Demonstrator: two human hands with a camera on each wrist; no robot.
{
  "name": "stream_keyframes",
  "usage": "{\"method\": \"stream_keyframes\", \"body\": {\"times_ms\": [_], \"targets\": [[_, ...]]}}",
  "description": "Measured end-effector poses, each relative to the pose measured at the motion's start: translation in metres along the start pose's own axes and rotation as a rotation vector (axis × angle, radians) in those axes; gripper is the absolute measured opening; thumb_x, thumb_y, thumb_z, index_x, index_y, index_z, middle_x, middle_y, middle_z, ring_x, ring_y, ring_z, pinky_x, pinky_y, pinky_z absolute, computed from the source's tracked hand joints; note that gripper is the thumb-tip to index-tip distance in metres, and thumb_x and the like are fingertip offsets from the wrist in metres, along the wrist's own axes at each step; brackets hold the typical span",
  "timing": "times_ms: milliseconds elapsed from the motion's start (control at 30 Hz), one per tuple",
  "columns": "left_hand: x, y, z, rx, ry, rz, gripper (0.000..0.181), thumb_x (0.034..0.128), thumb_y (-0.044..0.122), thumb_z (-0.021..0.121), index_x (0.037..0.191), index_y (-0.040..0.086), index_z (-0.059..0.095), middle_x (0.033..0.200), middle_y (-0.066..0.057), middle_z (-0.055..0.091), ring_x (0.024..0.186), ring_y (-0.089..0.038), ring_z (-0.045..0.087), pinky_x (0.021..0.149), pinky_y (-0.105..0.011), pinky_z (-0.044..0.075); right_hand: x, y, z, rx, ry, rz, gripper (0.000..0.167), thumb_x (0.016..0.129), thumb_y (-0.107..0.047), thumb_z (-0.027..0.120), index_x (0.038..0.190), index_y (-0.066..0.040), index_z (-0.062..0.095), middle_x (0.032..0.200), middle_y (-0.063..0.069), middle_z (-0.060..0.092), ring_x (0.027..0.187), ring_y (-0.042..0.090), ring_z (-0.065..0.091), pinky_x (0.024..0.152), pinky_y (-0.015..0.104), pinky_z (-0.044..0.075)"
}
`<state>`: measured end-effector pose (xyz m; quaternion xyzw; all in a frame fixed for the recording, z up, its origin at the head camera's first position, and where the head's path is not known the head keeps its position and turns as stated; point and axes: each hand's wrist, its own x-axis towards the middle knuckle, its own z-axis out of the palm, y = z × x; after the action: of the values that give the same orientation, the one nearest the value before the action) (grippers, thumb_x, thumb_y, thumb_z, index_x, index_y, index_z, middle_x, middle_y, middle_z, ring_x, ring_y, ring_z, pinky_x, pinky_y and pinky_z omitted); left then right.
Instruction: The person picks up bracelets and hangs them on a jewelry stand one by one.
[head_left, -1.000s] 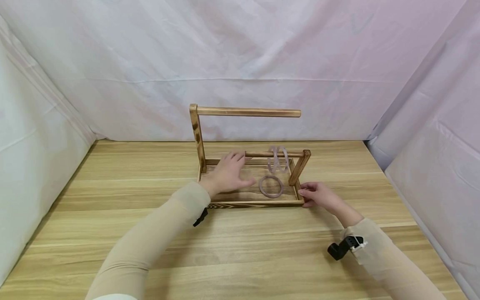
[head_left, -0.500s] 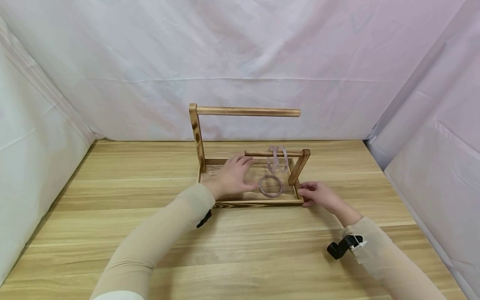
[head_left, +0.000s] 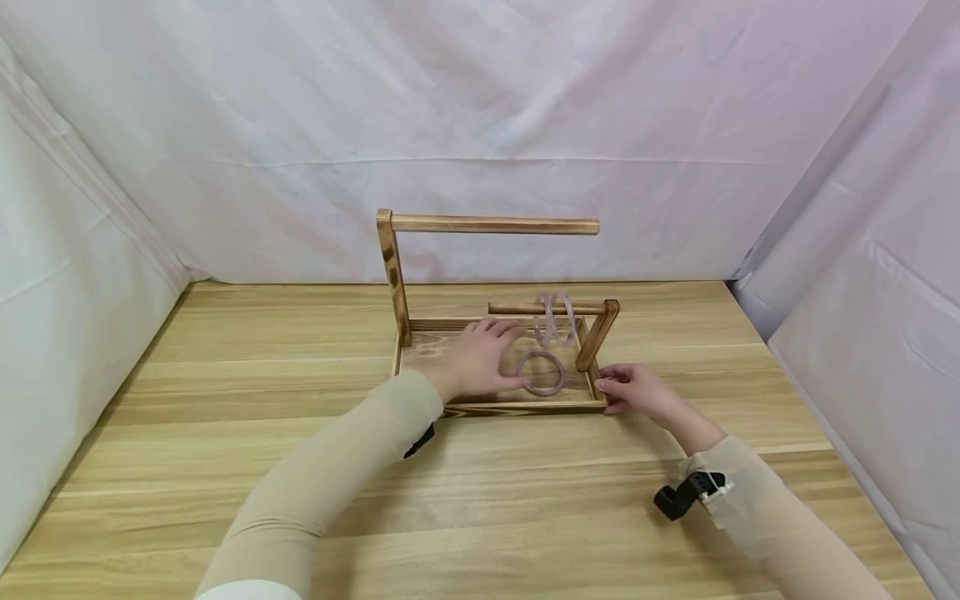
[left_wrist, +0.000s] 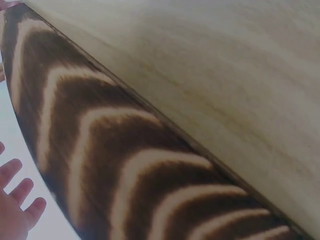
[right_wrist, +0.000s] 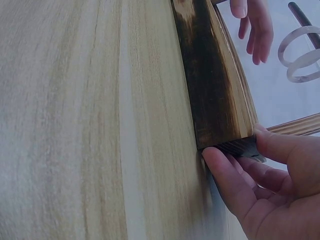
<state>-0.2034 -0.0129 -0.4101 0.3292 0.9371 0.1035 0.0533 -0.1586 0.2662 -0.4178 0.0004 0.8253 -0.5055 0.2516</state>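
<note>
Pale cloth (head_left: pixel 480 100) hangs behind the wood-grain table (head_left: pixel 480 500). The left hand (head_left: pixel 482 360), fingers loosely spread, has edged rightward: the lilac bangle (head_left: pixel 564 377) lying in the wooden display stand (head_left: pixel 555 407) is now at its thumb, within reach, contact unclear. The right hand (head_left: pixel 639 392) pinches the stand's near corner.

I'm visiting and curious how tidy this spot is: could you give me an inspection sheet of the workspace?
Surface: wood-grain tabletop.
Job's things: wooden rack; upper bar bare, two pale rings on lower bar, one loose ring lying in the tray.
Clutter: nothing seen.
Fingers: right hand pinches the tray's near right corner; left hand beside the loose ring, contact unclear.
Cables: nothing seen.
Surroundings: pale cloth behind and at both sides.
</note>
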Motion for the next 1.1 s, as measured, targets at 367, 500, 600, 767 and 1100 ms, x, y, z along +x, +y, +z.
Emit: {"method": "stream_keyframes", "body": {"times_ms": [367,500,600,767,1100], "targets": [[0.004,0.01,0.002,0.008,-0.053,0.019,0.083,0.0817,0.062,0.055,0.148,0.022,0.027,0.152,-0.004,0.03,0.14,-0.026,0.026,0.115,-0.045,0.022,0.0,0.0,0.0,-0.002,0.003,0.015,0.049,0.097,-0.01,0.047,0.133,0.019,0.033,0.088,0.007,0.053,0.076,0.01,0.056,0.071,0.027,0.057],[0.007,0.014,0.003,0.03,-0.063,0.023,0.081,0.0822,0.062,0.055,0.147,0.021,0.029,0.151,-0.003,0.031,0.14,-0.025,0.026,0.116,-0.044,0.022,0.0,-0.001,0.0,0.003,0.001,0.011,0.048,0.097,-0.01,0.047,0.133,0.019,0.033,0.088,0.006,0.053,0.076,0.01,0.056,0.071,0.027,0.057],[0.01,0.017,0.004,0.039,-0.072,0.028,0.081,0.082,0.063,0.054,0.146,0.019,0.032,0.151,-0.003,0.031,0.14,-0.024,0.026,0.116,-0.044,0.023,0.001,0.0,0.0,0.001,-0.002,0.006,0.048,0.097,-0.01,0.047,0.132,0.02,0.034,0.087,0.006,0.053,0.076,0.01,0.056,0.071,0.027,0.057],[0.016,0.02,0.009,0.056,-0.085,0.038,0.081,0.0817,0.063,0.054,0.145,0.016,0.035,0.151,-0.004,0.033,0.139,-0.025,0.027,0.115,-0.045,0.025,0.0,0.0,0.0,0.002,0.003,0.009,0.048,0.097,-0.01,0.047,0.132,0.019,0.034,0.088,0.006,0.053,0.076,0.01,0.055,0.071,0.027,0.057],[0.023,0.023,0.017,0.049,-0.098,0.044,0.078,0.0817,0.063,0.054,0.144,0.021,0.036,0.15,-0.003,0.033,0.138,-0.025,0.028,0.113,-0.046,0.026,-0.002,-0.002,0.001,0.007,-0.006,-0.005,0.05,0.097,-0.011,0.047,0.132,0.021,0.032,0.09,0.007,0.053,0.076,0.01,0.055,0.07,0.028,0.058]]}}
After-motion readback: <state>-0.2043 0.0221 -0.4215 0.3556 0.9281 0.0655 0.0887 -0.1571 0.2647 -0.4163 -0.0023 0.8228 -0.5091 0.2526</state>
